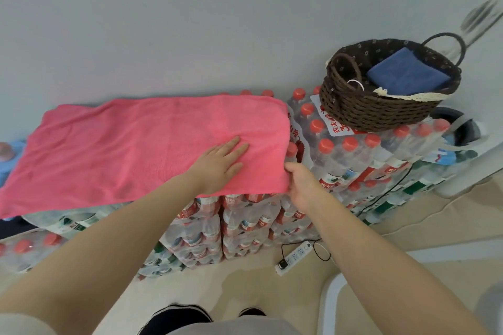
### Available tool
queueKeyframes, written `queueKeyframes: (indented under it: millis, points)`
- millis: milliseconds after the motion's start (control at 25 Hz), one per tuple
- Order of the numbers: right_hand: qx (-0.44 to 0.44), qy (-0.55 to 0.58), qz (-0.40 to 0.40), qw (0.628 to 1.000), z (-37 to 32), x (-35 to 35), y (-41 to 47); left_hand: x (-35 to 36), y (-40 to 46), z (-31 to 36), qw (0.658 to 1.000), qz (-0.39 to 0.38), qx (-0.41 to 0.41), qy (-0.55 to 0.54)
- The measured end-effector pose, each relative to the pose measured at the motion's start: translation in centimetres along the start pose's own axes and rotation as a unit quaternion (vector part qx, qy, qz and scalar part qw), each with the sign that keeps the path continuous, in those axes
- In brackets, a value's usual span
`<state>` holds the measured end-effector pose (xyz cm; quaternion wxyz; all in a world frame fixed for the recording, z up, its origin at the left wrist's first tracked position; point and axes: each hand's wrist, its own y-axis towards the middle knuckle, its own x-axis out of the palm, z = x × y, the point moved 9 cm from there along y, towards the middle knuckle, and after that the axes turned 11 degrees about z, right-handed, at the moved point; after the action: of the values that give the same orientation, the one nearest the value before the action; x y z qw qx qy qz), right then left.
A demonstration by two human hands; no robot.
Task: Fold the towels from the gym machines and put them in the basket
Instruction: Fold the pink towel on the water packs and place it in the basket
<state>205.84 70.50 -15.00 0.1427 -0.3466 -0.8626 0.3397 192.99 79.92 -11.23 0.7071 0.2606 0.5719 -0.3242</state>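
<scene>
A pink towel (130, 149) lies spread flat across the top of stacked packs of water bottles (245, 223). My left hand (220, 163) presses flat on the towel near its right end, fingers straight. My right hand (302, 185) pinches the towel's near right corner at the edge of the stack. A dark brown wicker basket (375, 111) with two handles stands on the bottle packs to the right. Inside it lies a folded blue towel (408, 73).
A grey wall rises right behind the stack. A white power strip (294, 257) with a black cable lies on the beige floor in front of the bottles. A white curved frame (332, 296) stands at the lower right. Something light blue (13, 155) shows at the far left.
</scene>
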Motion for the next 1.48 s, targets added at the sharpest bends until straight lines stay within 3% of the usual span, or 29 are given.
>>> queueKeyframes:
  millis: [80,120,200,360,520,600,760,840,920,1080,1160,1240,1320,1400,1480]
  points:
    - [-0.104,-0.051,0.135,0.984,-2.7,-3.4,-0.5,-0.1,-0.1,0.0,1.000,0.003,0.003,0.016]
    - [-0.191,-0.100,0.195,0.957,-4.8,-4.7,-1.5,-0.1,-0.1,0.0,1.000,0.005,0.005,0.023]
    - [-0.348,-0.139,0.229,0.898,-8.7,-4.0,-4.5,-0.1,0.0,0.0,1.000,0.005,0.001,0.009]
    - [-0.454,-0.173,0.050,0.873,-10.4,5.8,-9.1,-3.0,-1.4,-1.0,0.978,0.060,-0.030,-0.196]
    - [-0.506,-0.315,-0.096,0.797,-8.3,17.7,-11.6,-7.1,-6.5,-8.2,0.961,0.164,-0.101,-0.198]
    - [-0.486,-0.306,-0.144,0.806,-6.7,22.5,-12.1,-8.0,-10.2,-13.3,0.946,0.209,-0.176,-0.173]
    - [-0.479,-0.268,-0.144,0.824,-3.4,31.4,-13.0,-9.8,-19.2,-22.7,0.862,0.299,-0.362,-0.189]
    - [-0.449,-0.251,-0.159,0.843,-1.3,35.0,-13.1,-9.8,-23.0,-26.2,0.841,0.311,-0.415,-0.156]
    - [-0.418,-0.260,-0.190,0.849,1.0,38.0,-13.4,-8.7,-25.8,-29.1,0.824,0.279,-0.467,-0.160]
    - [-0.391,-0.334,-0.185,0.837,4.2,40.7,-12.9,-5.2,-28.2,-30.6,0.751,0.157,-0.552,-0.327]
    - [-0.372,-0.336,-0.166,0.849,4.6,40.9,-12.4,-4.7,-28.4,-30.1,0.716,0.144,-0.551,-0.404]
    - [-0.345,-0.324,-0.166,0.865,4.6,40.7,-12.0,-5.6,-27.7,-30.0,0.686,0.197,-0.511,-0.479]
    - [-0.325,-0.289,-0.170,0.884,4.5,40.2,-12.3,-7.5,-26.5,-29.9,0.681,0.247,-0.452,-0.521]
    - [-0.339,-0.238,-0.172,0.894,3.9,39.7,-13.4,-9.2,-24.9,-29.5,0.706,0.271,-0.395,-0.521]
    - [-0.372,-0.198,-0.171,0.891,3.2,39.1,-14.7,-10.2,-23.4,-28.8,0.752,0.281,-0.354,-0.480]
